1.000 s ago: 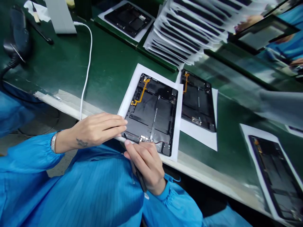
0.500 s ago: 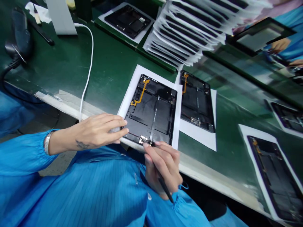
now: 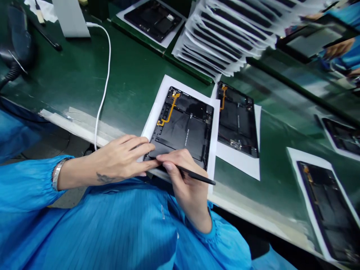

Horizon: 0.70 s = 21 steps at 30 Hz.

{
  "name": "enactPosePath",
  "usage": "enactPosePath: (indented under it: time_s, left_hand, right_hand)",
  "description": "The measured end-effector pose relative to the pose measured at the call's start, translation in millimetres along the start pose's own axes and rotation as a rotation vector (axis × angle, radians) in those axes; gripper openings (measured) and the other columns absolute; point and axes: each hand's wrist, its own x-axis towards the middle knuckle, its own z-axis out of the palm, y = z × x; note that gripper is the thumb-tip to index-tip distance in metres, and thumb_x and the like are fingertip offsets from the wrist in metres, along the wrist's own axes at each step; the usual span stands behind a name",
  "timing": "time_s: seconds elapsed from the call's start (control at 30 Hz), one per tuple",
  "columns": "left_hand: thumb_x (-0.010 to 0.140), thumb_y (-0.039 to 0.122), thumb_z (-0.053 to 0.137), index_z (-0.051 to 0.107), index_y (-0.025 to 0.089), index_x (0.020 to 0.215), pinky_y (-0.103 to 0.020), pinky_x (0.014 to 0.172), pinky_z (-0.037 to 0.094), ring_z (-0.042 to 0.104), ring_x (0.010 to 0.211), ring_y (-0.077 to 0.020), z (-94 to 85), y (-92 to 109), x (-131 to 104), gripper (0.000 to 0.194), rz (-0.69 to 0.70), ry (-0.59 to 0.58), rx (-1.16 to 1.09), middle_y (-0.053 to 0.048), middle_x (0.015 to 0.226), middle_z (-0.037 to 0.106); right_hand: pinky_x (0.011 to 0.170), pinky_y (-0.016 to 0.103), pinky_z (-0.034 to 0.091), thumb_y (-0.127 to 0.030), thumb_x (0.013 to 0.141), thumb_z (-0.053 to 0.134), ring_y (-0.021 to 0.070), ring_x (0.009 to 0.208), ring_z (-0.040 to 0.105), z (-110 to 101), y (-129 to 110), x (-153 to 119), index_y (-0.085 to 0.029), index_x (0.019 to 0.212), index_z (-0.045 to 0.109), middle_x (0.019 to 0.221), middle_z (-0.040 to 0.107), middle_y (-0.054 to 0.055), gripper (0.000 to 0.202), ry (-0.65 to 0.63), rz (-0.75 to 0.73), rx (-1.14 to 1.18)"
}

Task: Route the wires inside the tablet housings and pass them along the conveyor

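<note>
An opened tablet (image 3: 182,129) with an orange flex cable (image 3: 170,110) lies on a white sheet (image 3: 146,127) at the bench's front edge. My left hand (image 3: 123,157) rests with fingers stretched out over the tablet's near left corner. In my right hand (image 3: 185,176) is a slim black pen-like tool (image 3: 197,176), its rear end pointing right. Its tip is hidden by my fingers, close to my left fingertips, so I cannot tell if it is tweezers or a pry stick. My right hand covers the tablet's near edge and the small board there.
A second opened tablet (image 3: 239,123) lies just right, another (image 3: 326,210) farther right. Behind stand a tall stack of sheets (image 3: 225,41) and a tablet on a ledge (image 3: 153,20). A white cable (image 3: 108,71) crosses the left side near a black handheld device (image 3: 18,33). A co-worker's hand (image 3: 339,48) shows at upper right.
My right hand has moved left along the tablet's near edge, from the small board towards my left fingertips. The black tool has swung from steep to nearly level. My left hand has barely moved.
</note>
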Motion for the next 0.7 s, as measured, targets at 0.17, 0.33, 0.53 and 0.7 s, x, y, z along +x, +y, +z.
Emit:
enactPosePath:
  time_s: [0.17,0.33,0.53,0.7]
  left_hand:
    - [0.098,0.031,0.061,0.062,0.017,0.124,-0.044,0.09,0.059,0.066,0.115,-0.0305,1.0,-2,-4,0.029,0.015,0.049,-0.018,-0.017,0.125,0.068]
    - [0.097,0.019,0.059,0.066,0.014,0.117,-0.038,0.102,0.06,0.068,0.12,-0.0245,1.7,-8,-12,0.021,0.067,0.15,-0.088,-0.011,0.127,0.071]
    - [0.096,0.018,0.062,0.067,0.014,0.121,-0.037,0.096,0.062,0.071,0.113,-0.0248,0.4,-5,-6,0.025,0.03,0.157,-0.044,-0.009,0.122,0.074]
    - [0.098,0.018,0.058,0.068,0.014,0.115,-0.038,0.088,0.058,0.071,0.107,-0.0253,-11.8,-4,7,0.02,0.042,0.056,0.002,-0.01,0.112,0.075]
  right_hand:
    - [0.074,0.035,0.051,-0.008,0.097,0.056,0.0175,0.08,0.065,0,-3,2,-0.02,0.099,0.068,0.087,0.073,0.003,0.017,-0.029,-0.112,-0.022]
    - [0.079,0.036,0.052,-0.01,0.097,0.057,0.0181,0.085,0.065,-3,0,0,-0.021,0.101,0.069,0.088,0.072,0.003,0.017,-0.07,-0.112,-0.022]
    - [0.087,0.037,0.055,-0.005,0.095,0.057,0.0172,0.088,0.067,-25,2,-15,-0.021,0.101,0.067,0.09,0.072,0.001,0.02,-0.057,-0.071,-0.067]
    - [0.089,0.04,0.055,-0.006,0.095,0.057,0.0192,0.09,0.067,-33,1,-29,-0.022,0.104,0.066,0.093,0.072,0.003,0.02,-0.06,-0.049,-0.144]
